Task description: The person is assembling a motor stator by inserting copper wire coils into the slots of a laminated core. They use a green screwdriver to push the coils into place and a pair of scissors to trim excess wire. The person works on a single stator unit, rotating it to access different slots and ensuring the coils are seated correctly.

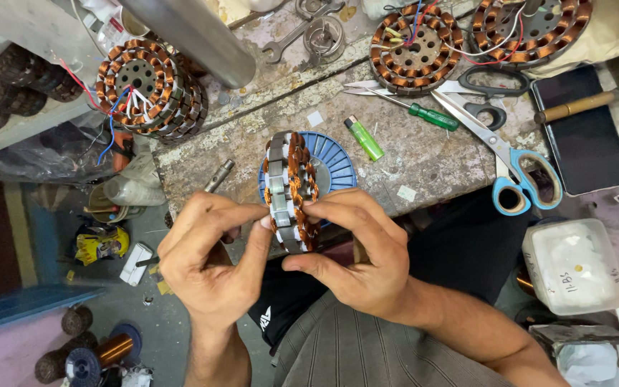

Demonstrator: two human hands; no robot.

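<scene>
Both the left hand (213,251) and the right hand (356,247) have their fingers clamped on a copper-wound motor core (291,188), held on edge above a blue plastic spool (334,161) at the bench (424,161) edge.

This place is a small repair workshop for electric motors. The bench (424,161) is rough, stained and worn, and many tools lie on it: a green screwdriver (424,112), black scissors (485,89), blue scissors (517,179) and spanners (291,32). Several round stators wound with copper wire (415,49) stand on the bench, and another stack of them (148,89) sits at the left edge, with red and blue wires coming out. On the floor below are spools of copper wire (105,351) and small parts lying without order. A green lighter (364,137) and a white plastic box (574,265) are also near.
</scene>
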